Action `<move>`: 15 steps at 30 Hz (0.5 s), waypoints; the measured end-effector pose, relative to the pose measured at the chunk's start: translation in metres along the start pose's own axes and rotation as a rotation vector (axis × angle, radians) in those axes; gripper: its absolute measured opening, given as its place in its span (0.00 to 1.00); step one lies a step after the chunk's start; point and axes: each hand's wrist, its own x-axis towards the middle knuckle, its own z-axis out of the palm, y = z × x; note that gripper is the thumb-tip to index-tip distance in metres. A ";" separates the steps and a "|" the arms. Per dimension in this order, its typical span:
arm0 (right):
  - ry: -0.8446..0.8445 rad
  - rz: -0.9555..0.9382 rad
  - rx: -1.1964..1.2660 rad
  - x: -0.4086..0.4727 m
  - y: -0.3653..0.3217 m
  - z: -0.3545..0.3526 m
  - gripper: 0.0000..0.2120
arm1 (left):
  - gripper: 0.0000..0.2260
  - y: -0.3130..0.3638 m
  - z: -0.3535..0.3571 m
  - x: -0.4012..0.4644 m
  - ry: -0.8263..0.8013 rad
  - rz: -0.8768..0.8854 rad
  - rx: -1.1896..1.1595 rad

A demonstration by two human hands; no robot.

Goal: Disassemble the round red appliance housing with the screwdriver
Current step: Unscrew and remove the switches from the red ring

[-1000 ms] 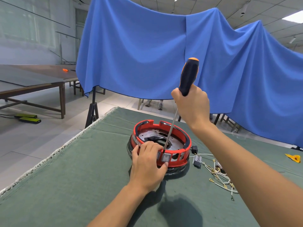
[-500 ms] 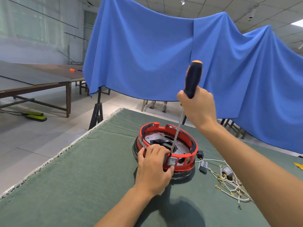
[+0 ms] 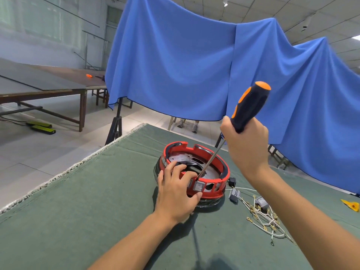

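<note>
Housing [image 3: 206, 170], a round red ring with metal parts inside, sits on the green-covered bench [image 3: 78, 211], toward its far edge and nearer the right side than the left. Nearest the camera, the left hand [image 3: 175, 193] grips the housing's near rim: fingers curl over the top edge while the thumb presses the outer wall just beside a small grey switch [image 3: 199, 187] (set in the red wall facing the camera). The screwdriver [image 3: 247, 108] slants down from upper right to lower left; its tip meets the inside of the near rim, right next to the left fingers. The right hand [image 3: 245, 145] is clenched around the lower part of the black-and-orange handle, above the housing's right side. To the right of the housing, a tangle of white wires [image 3: 261, 215] with small metal terminals lies on the bench, touching nothing red. A yellow piece [image 3: 351, 205] lies near the right edge. Beyond the far edge hangs a blue cloth [image 3: 194, 65], and wooden tables [image 3: 48, 88] stand at far left.
</note>
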 end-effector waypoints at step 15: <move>-0.254 0.132 -0.249 0.060 0.015 0.059 0.17 | 0.19 -0.005 0.005 0.003 0.055 -0.012 -0.115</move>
